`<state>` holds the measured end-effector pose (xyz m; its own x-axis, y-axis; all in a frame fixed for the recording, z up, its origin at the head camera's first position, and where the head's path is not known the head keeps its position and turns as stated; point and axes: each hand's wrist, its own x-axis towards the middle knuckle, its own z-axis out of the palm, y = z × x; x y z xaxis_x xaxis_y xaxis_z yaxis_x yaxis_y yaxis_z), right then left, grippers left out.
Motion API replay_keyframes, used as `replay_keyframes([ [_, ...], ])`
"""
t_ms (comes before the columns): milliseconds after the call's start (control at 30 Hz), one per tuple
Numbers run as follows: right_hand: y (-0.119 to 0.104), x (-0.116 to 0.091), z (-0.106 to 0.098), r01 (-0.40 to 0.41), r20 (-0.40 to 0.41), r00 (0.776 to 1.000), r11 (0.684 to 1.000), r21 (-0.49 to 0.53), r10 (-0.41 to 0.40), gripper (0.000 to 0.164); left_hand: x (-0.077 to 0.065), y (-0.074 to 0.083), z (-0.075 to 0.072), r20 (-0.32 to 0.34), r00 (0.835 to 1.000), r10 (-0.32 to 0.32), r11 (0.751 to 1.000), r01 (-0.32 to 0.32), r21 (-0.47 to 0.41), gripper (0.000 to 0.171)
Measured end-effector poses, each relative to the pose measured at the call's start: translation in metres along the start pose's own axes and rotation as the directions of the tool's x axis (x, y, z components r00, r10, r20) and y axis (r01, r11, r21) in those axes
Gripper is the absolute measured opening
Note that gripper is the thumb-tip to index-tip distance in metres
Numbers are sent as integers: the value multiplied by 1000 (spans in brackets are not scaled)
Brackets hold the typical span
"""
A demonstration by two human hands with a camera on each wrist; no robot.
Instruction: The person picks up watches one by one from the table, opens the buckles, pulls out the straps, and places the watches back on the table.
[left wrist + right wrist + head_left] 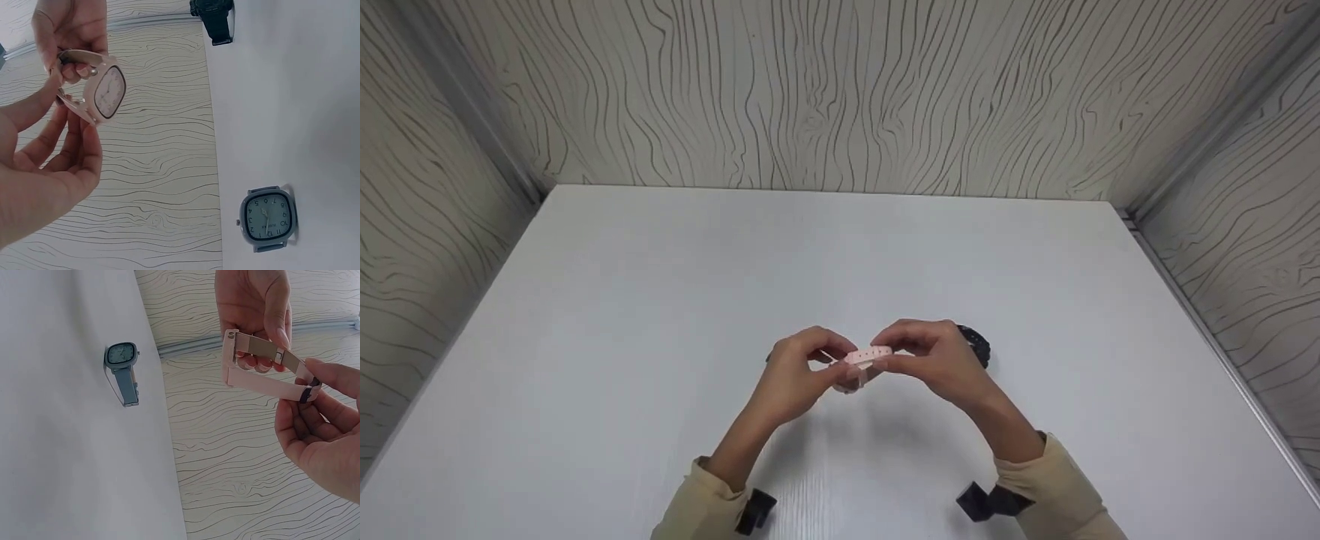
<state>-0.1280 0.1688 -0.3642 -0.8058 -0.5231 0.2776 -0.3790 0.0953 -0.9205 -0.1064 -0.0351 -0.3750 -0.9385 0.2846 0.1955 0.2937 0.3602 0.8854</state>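
Note:
A pale pink wristwatch (870, 355) with a rounded-square dial is held up between both hands, its strap bent into a loop. My left hand (797, 373) pinches the strap between thumb and fingers. From the other side, my right hand (937, 360) grips the strap where the two ends meet, at a dark band (305, 395) seen in the right wrist view. The watch's dial (110, 93) faces away from the hands in the left wrist view. Fingers cover part of the strap.
A blue-grey square wristwatch (268, 219) lies on the white table (660, 285), mostly hidden behind my left hand in the head view. A black wristwatch (975, 345) lies just beyond my right hand. Wood-patterned panels (810, 90) enclose the table's back and sides.

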Motion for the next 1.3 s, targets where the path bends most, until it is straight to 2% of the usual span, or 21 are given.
replay_keyframes([
  [400, 2, -1, 0, -22, -13, 1000, 1000, -13, 21, 15, -3, -6, 0, 1, 1000, 13, 1000, -13, 11, 13],
  [567, 4, -3, -1, -20, -12, 1000, 999, 33, 20, 14, -4, -11, -1, -5, 999, 31, 1000, -31, -2, 15],
  [767, 4, -4, -4, -29, -14, 999, 998, 49, 29, 15, -5, -13, -1, -5, 1000, 0, 1000, 0, -17, 18],
  [967, 4, -7, -3, -69, -20, 997, 996, 50, 71, 16, -5, -12, 0, -2, 1000, -16, 1000, 16, 7, 17],
  [1100, 4, -8, -1, -98, -28, 995, 995, 34, 99, 16, -5, -13, 0, 16, 1000, -17, 1000, 16, 15, 17],
  [1300, 5, -8, -1, -97, -27, 995, 995, 32, 98, 16, -4, -11, 1, 30, 1000, -6, 1000, 6, 4, 22],
])
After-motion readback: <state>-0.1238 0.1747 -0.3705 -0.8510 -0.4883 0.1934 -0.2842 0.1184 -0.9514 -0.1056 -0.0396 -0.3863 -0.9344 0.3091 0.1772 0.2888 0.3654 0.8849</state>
